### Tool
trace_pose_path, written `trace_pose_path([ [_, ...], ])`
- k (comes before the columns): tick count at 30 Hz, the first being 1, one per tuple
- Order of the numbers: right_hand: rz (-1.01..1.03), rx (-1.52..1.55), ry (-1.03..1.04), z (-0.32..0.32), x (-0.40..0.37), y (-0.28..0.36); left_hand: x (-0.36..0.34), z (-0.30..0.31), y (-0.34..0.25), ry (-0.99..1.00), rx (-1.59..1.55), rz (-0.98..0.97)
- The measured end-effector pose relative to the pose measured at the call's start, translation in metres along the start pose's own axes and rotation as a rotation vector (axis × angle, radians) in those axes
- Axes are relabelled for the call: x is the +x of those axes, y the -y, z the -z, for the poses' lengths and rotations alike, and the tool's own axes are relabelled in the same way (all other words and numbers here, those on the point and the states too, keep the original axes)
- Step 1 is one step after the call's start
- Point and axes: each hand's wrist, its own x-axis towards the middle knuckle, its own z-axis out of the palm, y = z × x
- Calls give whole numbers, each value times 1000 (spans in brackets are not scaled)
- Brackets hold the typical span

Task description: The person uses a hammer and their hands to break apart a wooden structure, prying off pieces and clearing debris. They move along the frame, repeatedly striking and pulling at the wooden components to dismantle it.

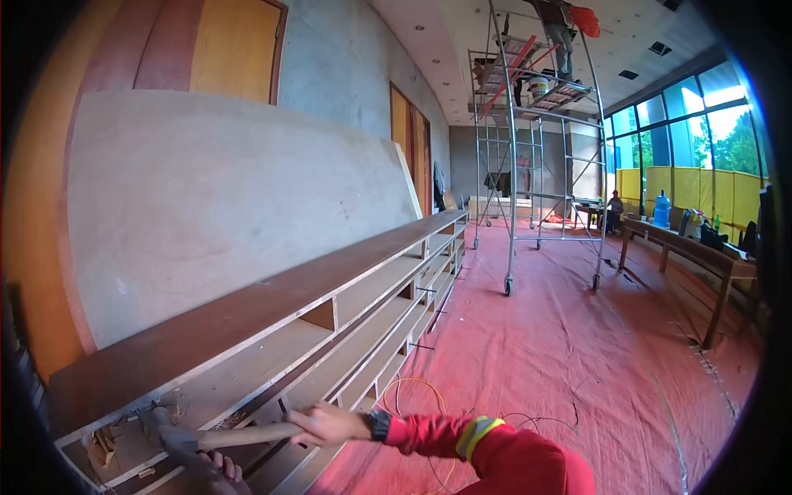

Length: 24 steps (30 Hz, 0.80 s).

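Observation:
A red sleeve with a reflective band leads to my right hand (326,425), which is closed round the light wooden handle (247,436) of what looks like a hammer. Its grey head (175,437) is at the near left end of a long wooden shelf unit (272,289), just under the brown top board. Only the curled fingers of my left hand (226,467) show, below the handle and beside a grey shape; what they grip is unclear. Splintered wood pieces (102,445) lie in the end compartment.
A large board (231,173) leans against the wall behind the unit. Wheeled scaffolding (513,165) stands on the red floor covering (528,330), with a person (561,41) on it. Cables (441,404) lie near the unit. A bench (693,247) at right holds a blue bottle (662,209); another person (615,210) is beyond.

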Motion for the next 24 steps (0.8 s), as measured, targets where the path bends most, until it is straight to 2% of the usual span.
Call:
trace_pose_path([
  [2, -136, 223, -30, -9, -25, 29, -3, -13, -6, -118, 111, 30],
  [3, -222, 348, -59, -14, -36, 45, -5, -17, -8, -103, 139, 24],
  [5, -203, 400, -273, -50, -59, 58, -5, -22, -11, -73, 197, 16],
  [6, -292, 530, -235, -55, -71, 69, -4, -20, -13, -85, 202, 23],
  [9, -177, 738, -447, -98, -101, 85, -11, -30, -23, -162, 257, 11],
  [11, -355, 1035, -535, -100, -117, 108, -19, -30, -36, -170, 279, 0],
  [15, -724, 1074, -452, -144, -197, 96, -20, -26, -40, -170, 288, 15],
  [18, -978, 862, -509, -100, -201, 143, -21, -28, -40, -227, 293, 5],
  [19, -1069, 834, -461, -95, -210, 153, -17, -23, -37, -216, 296, 9],
  [22, -1188, 836, -399, -97, -235, 163, -17, -8, -38, -200, 314, 8],
  [24, -1221, 835, -384, -98, -244, 163, -18, -21, -37, -309, 373, -17],
])
